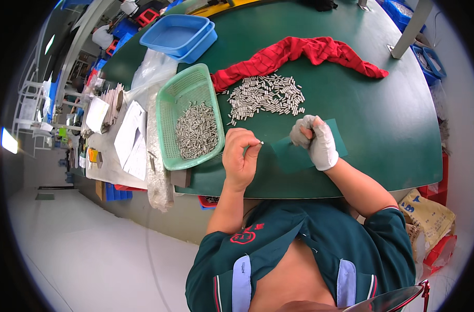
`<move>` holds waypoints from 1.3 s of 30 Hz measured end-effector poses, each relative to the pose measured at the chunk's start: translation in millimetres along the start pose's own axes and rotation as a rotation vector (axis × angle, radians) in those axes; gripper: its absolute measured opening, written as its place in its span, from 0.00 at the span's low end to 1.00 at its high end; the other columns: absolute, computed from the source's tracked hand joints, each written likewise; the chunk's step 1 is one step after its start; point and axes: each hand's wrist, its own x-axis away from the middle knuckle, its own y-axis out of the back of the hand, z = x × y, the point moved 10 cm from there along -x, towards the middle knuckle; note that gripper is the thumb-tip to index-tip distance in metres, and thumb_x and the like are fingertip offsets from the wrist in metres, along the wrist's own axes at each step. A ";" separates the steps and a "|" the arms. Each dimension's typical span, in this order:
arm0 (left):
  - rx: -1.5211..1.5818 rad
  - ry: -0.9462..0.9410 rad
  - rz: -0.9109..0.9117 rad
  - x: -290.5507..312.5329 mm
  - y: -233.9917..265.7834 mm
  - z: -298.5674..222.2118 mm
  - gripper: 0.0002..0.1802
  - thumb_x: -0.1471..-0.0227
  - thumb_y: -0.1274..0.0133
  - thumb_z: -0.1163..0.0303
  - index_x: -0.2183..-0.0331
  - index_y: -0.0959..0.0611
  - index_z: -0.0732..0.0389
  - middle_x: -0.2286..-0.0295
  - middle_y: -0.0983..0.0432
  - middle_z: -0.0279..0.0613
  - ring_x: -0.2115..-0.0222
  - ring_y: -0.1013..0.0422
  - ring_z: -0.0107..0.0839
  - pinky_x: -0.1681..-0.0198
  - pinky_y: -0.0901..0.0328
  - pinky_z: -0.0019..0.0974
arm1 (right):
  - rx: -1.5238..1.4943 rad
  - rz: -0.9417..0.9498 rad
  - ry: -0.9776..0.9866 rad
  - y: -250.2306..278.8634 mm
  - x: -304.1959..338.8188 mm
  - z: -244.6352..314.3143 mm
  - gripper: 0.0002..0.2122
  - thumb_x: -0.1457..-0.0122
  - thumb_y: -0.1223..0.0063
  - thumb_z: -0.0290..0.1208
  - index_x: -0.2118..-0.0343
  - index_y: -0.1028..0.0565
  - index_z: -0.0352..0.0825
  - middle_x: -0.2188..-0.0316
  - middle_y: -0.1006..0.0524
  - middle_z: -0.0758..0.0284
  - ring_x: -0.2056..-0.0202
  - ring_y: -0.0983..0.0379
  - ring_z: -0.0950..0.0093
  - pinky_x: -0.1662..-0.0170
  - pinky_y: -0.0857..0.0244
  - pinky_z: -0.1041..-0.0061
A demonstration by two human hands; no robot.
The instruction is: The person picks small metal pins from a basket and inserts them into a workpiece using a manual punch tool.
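My bare left hand (pixel 240 158) is raised over the near edge of the table, pinching a small metal pin (pixel 261 142) between thumb and fingertips. My right hand (pixel 318 143), in a whitish glove with some fingertips bare, is curled closed above a translucent green sheet (pixel 337 136); whatever is inside it is hidden. Just beyond both hands lies a loose pile of short metal pins (pixel 265 96). To the left of my left hand stands a light green plastic basket (pixel 167 125), holding many more metal pins (pixel 197 130).
A bunched red cloth (pixel 299 49) curves behind the pile on the green table (pixel 393 119). Stacked blue trays (pixel 174 34) stand at the far left. Papers (pixel 134 140) and bubble wrap (pixel 156 182) lie left of the basket. A metal post (pixel 411 31) rises at the far right.
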 end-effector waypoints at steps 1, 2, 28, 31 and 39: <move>-0.010 -0.005 -0.008 -0.6 4.3 -1.6 0.08 0.53 0.40 0.80 0.70 0.24 0.61 0.72 0.28 0.40 0.69 0.32 0.39 0.65 0.35 0.36 | -0.001 0.014 0.002 -1.0 0.1 0.5 0.26 0.36 0.65 0.57 0.82 0.45 0.40 0.86 0.46 0.73 0.80 0.49 0.76 0.71 0.50 0.75; -0.034 -0.025 -0.014 -0.9 7.7 -4.5 0.08 0.53 0.40 0.80 0.70 0.24 0.61 0.72 0.28 0.40 0.69 0.33 0.39 0.65 0.35 0.36 | 0.008 0.015 0.002 -0.2 0.0 0.2 0.26 0.36 0.65 0.57 0.82 0.45 0.40 0.86 0.46 0.72 0.80 0.49 0.76 0.71 0.50 0.75; -0.707 0.041 0.439 -25.5 -56.0 91.7 0.10 0.56 0.44 0.77 0.66 0.19 0.60 0.68 0.28 0.41 0.62 0.32 0.42 0.60 0.36 0.43 | -0.055 -0.008 -0.011 4.4 -2.0 -4.6 0.26 0.35 0.64 0.56 0.81 0.42 0.38 0.85 0.43 0.71 0.81 0.47 0.78 0.73 0.48 0.78; -0.706 0.028 0.430 -23.0 -58.0 93.6 0.09 0.57 0.43 0.78 0.68 0.19 0.60 0.69 0.28 0.41 0.63 0.33 0.42 0.60 0.36 0.43 | -0.017 0.000 -0.027 1.5 -0.6 -3.9 0.26 0.37 0.63 0.58 0.82 0.43 0.40 0.86 0.45 0.74 0.80 0.50 0.78 0.71 0.50 0.76; -0.600 0.050 0.485 -16.5 -63.9 82.4 0.08 0.59 0.39 0.76 0.72 0.21 0.60 0.70 0.28 0.41 0.65 0.33 0.43 0.60 0.37 0.43 | -0.003 -0.025 -0.029 2.6 -1.3 -0.9 0.26 0.36 0.64 0.57 0.82 0.43 0.39 0.86 0.45 0.73 0.81 0.49 0.78 0.72 0.48 0.76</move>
